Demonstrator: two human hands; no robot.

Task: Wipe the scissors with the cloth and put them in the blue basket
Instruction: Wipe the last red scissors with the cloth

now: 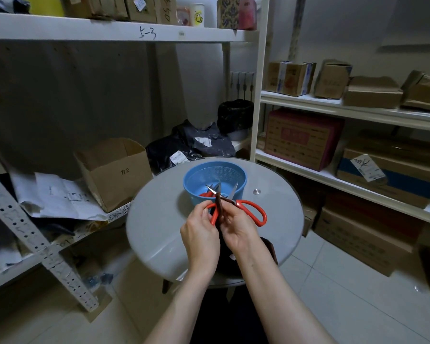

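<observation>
Wiping is the step in hand: left hand [200, 234] fingers clamped on a red handle of the scissors [255, 211], right hand [236, 232] fingers pinching the cloth [218, 204] round a blade, and the blue basket [236, 173] just beyond the fingertips likely takes them next.

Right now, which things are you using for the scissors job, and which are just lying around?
For the job: red-handled scissors, gripped by the left hand; dark cloth, pinched by the right hand; blue basket; another pair inside it.
Lying about: open cardboard box; black bags; crumpled papers; metal knob.
</observation>
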